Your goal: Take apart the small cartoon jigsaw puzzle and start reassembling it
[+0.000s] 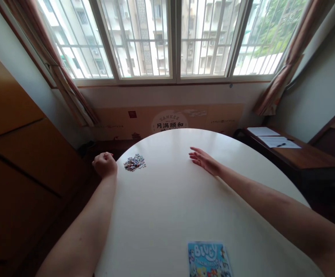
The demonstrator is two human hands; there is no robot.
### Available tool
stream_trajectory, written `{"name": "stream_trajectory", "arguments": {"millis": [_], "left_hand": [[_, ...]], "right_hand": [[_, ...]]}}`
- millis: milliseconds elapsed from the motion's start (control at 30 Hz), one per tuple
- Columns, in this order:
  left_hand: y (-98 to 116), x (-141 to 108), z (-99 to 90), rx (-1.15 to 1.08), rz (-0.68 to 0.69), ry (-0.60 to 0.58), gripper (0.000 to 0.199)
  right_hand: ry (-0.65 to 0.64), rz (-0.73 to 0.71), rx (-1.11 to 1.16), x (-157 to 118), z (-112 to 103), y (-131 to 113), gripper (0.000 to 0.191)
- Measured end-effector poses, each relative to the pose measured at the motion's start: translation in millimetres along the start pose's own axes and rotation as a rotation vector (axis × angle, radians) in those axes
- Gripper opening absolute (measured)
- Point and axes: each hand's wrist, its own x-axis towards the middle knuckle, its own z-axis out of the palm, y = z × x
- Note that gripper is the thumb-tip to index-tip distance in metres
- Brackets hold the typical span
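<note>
Barred window (175,42), sliding, daylit; curtains (291,63), pair, gathered; wall (314,82), pale; cabinet (17,154), orange-brown; table (167,219), round, white; desk (314,156), brown.

Your left hand (105,164) curled in; puzzle pieces (134,162) piled just right of it. Your right hand (202,159), fingers extended, over white bench (156,215).

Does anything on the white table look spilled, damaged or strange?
Nothing stands out. The puzzle pieces lie in a loose heap near the left edge of the white table, but none visibly hangs over it.
</note>
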Motion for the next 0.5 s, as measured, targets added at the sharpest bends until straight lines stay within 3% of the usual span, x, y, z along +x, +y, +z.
{"name": "stream_trajectory", "arguments": {"millis": [100,200,267,300,333,400,433,500], "left_hand": [[36,-22,-2.8,-0.009,0.18,-0.024,0.014],[101,-74,-14.1,-0.058,0.587,-0.263,0.015],[145,-129,-34.3,-0.135,0.83,-0.693,0.017],[160,-162,-48.0,-0.138,0.947,-0.958,0.018],[170,-196,-63.0,-0.118,1.059,-1.147,0.02],[167,-264,-91.1,-0.076,1.253,-1.308,0.043],[156,-295,-101.8,-0.083,1.342,-1.352,0.043],[126,-343,-114.3,-0.046,1.392,-1.394,0.04]], "right_hand": [[0.123,0.004,0.119,-34,-42,10,0.075],[0.189,-0.023,0.247,-46,-59,17,0.074],[0.201,-0.036,0.329,-45,-60,18,0.07],[0.205,-0.04,0.37,-44,-60,18,0.066],[0.21,-0.043,0.41,-43,-59,18,0.062],[0.218,-0.047,0.486,-42,-57,18,0.054],[0.218,-0.048,0.519,-42,-56,18,0.052],[0.212,-0.049,0.573,-44,-55,19,0.049]]}}
